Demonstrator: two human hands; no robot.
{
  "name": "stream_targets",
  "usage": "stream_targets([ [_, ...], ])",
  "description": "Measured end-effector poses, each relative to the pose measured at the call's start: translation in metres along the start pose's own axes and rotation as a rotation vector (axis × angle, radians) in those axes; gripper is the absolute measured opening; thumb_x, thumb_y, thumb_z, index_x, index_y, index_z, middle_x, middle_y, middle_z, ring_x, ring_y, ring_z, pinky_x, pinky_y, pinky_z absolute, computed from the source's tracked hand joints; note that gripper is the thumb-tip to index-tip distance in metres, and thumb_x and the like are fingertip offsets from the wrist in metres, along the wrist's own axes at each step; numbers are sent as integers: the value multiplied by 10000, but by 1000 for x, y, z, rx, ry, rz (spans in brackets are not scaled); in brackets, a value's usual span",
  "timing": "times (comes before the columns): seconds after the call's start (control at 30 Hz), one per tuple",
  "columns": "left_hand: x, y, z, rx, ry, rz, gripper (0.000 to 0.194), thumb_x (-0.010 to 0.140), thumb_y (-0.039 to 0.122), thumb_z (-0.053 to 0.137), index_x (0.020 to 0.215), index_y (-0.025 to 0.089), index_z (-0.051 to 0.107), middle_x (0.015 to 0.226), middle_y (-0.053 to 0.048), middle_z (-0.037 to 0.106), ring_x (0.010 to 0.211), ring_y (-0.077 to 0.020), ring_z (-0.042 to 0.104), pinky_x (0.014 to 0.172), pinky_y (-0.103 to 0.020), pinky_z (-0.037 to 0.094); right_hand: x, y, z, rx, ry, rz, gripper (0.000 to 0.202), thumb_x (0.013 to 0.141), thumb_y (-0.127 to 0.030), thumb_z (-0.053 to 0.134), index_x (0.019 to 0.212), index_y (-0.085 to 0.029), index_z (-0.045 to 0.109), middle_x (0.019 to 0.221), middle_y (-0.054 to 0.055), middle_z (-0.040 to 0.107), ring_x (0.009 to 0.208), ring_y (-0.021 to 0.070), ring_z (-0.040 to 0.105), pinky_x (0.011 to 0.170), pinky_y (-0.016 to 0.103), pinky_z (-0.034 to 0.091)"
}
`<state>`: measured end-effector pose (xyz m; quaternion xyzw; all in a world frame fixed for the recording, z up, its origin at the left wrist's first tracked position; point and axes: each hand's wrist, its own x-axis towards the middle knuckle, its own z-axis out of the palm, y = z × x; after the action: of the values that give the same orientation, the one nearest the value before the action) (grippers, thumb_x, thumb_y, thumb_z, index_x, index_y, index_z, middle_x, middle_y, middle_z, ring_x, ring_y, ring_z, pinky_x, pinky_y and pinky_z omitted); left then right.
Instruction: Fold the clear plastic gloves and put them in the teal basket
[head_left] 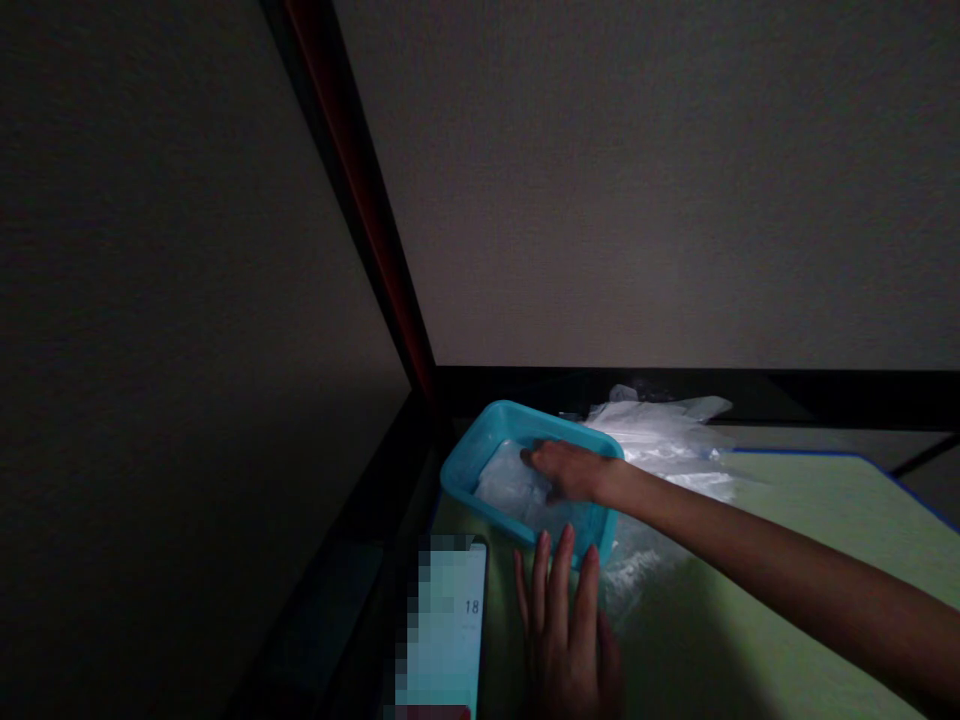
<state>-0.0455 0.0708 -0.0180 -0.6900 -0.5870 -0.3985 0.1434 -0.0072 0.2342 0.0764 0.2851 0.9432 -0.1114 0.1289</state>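
A blue plastic basin (pixel 469 487) stands at the back left of the green mat, with clear plastic packets or film (pixel 508 480) lying inside. My right hand (pixel 571 468) reaches into it from the right, palm down, resting on the plastic with thumb and fingers apart; some fingertips are hidden. Just in front of the basin is my left hand (pixel 561 630), its fingers spread and pointing at the near rim, holding nothing. Behind and to the right of the basin lies a loose heap of clear plastic bags (pixel 660 435), partly covered by my right forearm.
A phone (pixel 450 630) with a lit screen lies left of my left hand, part of it pixelated. The green mat (pixel 810 520) has a blue edge. Walls (pixel 675 200) meet in a corner behind the basin, with a dark ledge (pixel 825 398) along the back.
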Motion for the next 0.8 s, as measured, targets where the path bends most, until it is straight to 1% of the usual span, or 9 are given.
stream_targets([
  [0.13, 0, 0, 0, 2, 2, 2, 475, 740, 58, 401, 1208, 117, 460, 1379, -72, 314, 1294, -236, 205, 1065, -386, 125, 3, 3, 2, 50, 22, -28, 621, 594, -174, 744, 1148, -53, 493, 1071, 193, 570, 982, 305, 552, 778, 323, 447],
  [0.2, 0, 0, 0, 6, -3, 5, 476, 736, 53, 404, 1204, 111, 464, 1377, -78, 317, 1293, -242, 208, 1065, -390, 128, 2, 8, -4, 85, 45, -64, 606, 588, -197, 746, 1130, -76, 504, 1004, 147, 605, 933, 275, 574, 735, 293, 453],
  [0.27, 0, -1, -1, 9, -3, 5, 474, 735, 55, 407, 1203, 109, 466, 1372, -85, 326, 1290, -247, 215, 1064, -399, 135, -5, 15, -14, 115, 90, -91, 569, 634, -223, 714, 1140, -97, 486, 921, 96, 625, 861, 225, 592, 696, 259, 446],
  [0.37, 1, 0, -2, 21, -7, 18, 479, 739, 64, 411, 1213, 111, 457, 1367, -89, 337, 1290, -245, 218, 1063, -408, 139, -26, 28, -30, 204, 257, -90, 399, 734, -235, 619, 1091, -104, 496, 778, 46, 615, 703, 166, 588, 607, 236, 425],
  [0.43, 1, 1, -2, 23, -1, 14, 493, 739, 61, 402, 1227, 113, 441, 1366, -90, 340, 1291, -243, 217, 1060, -416, 145, -44, 35, -34, 294, 378, -80, 277, 769, -228, 568, 1017, -113, 525, 731, 34, 601, 637, 148, 568, 557, 230, 410],
  [0.47, 1, 1, -1, 19, -2, 10, 504, 738, 59, 396, 1238, 114, 428, 1366, -91, 341, 1290, -244, 218, 1057, -423, 154, -53, 38, -33, 331, 400, -85, 240, 778, -225, 553, 992, -117, 533, 727, 34, 602, 626, 143, 564, 552, 228, 409],
  [0.57, 0, 2, 0, -2, -11, -12, 540, 738, 50, 380, 1272, 128, 380, 1366, -94, 341, 1286, -253, 228, 1037, -450, 195, -69, 42, -24, 339, 380, -108, 180, 787, -176, 517, 960, -131, 544, 825, 66, 627, 710, 157, 585, 606, 235, 424],
  [0.67, -1, 2, 1, -1, -27, -20, 565, 737, 35, 382, 1291, 140, 346, 1371, -96, 329, 1287, -259, 222, 1026, -469, 212, -67, 35, -17, 221, 352, -102, 218, 793, -76, 435, 978, -136, 536, 921, 91, 631, 840, 179, 588, 698, 249, 415],
  [0.8, -1, 3, 1, 1, -41, -29, 590, 727, 11, 373, 1299, 148, 327, 1381, -86, 311, 1297, -253, 195, 1025, -476, 212, -45, 22, -21, 99, 146, -43, 346, 752, 12, 393, 1058, -120, 488, 914, 87, 643, 841, 177, 597, 668, 231, 404],
])
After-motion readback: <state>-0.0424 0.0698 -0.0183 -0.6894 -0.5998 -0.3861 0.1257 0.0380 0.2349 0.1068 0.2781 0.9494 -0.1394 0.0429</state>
